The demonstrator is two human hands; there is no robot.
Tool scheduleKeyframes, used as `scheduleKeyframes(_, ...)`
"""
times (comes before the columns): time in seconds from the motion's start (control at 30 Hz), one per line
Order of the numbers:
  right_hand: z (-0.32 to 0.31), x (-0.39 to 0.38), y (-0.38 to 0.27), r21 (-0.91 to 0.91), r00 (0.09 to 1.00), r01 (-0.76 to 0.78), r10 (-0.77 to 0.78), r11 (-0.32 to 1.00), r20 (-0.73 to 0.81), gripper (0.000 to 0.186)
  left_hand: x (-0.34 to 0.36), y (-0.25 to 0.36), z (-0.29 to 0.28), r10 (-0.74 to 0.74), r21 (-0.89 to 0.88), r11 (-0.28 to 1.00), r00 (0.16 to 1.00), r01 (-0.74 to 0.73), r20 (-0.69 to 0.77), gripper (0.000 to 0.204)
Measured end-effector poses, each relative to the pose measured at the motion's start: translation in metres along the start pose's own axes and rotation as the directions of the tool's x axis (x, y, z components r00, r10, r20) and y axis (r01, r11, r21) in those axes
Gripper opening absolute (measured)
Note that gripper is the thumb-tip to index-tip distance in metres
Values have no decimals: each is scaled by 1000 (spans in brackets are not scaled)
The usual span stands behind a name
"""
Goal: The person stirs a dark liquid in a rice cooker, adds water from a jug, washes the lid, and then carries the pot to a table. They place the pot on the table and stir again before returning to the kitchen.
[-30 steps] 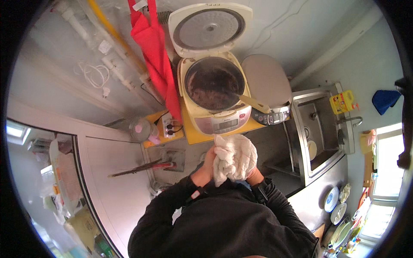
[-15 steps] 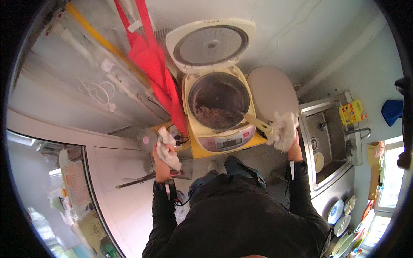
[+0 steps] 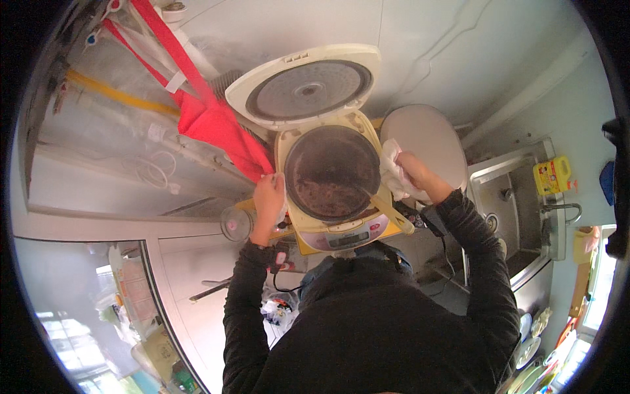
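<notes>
Gripping white cloths, both closed hands, left hand (image 3: 269, 197) and right hand (image 3: 415, 176), clasp the rice cooker (image 3: 331, 177).

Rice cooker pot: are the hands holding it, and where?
Both hands grip the inner pot at its rim: the left hand on the left edge, the right hand on the right edge through a white cloth.

The rice cooker (image 3: 331, 223) was pale yellow, its pot (image 3: 331, 172) dark brown inside. The cloth (image 3: 396, 172) was white, the bag (image 3: 220, 128) bright red, the sleeves (image 3: 482, 262) black.
</notes>
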State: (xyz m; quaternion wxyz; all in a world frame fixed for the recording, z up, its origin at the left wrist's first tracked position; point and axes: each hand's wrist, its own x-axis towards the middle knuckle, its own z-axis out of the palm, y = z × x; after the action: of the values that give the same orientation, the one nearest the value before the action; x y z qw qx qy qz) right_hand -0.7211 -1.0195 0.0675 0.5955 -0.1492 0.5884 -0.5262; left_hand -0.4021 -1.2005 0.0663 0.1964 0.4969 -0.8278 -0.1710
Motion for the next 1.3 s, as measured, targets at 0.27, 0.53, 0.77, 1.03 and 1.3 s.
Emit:
scheduleKeyframes(0.27, 20, 0, -7, -583, 955, 60, -217, 810, -204, 27, 17, -10, 10, -290, -422, 825, 923, 376, 254, 26)
scheduleKeyframes(0.53, 27, 7, -4, -344, 942, 263, -317, 901, -110, 29, 25, -5, -11, -402, -731, 288, 771, 619, 495, 16)
scheduleKeyframes(0.77, 38, -35, -20, 20, 943, 288, -280, 957, -181, 30, 37, 29, -67, -227, -792, 284, 841, 540, 492, 19)
scheduleKeyframes(1.03, 36, -150, -5, 97, 773, 541, -449, 836, -448, 25, 22, 106, -120, 32, -821, 388, 884, 419, 467, 27)
scheduleKeyframes(1.3, 47, -325, 120, -2, 482, 613, -375, 790, -792, 17, -42, 185, -66, 592, -804, 502, 552, 318, 587, 23)
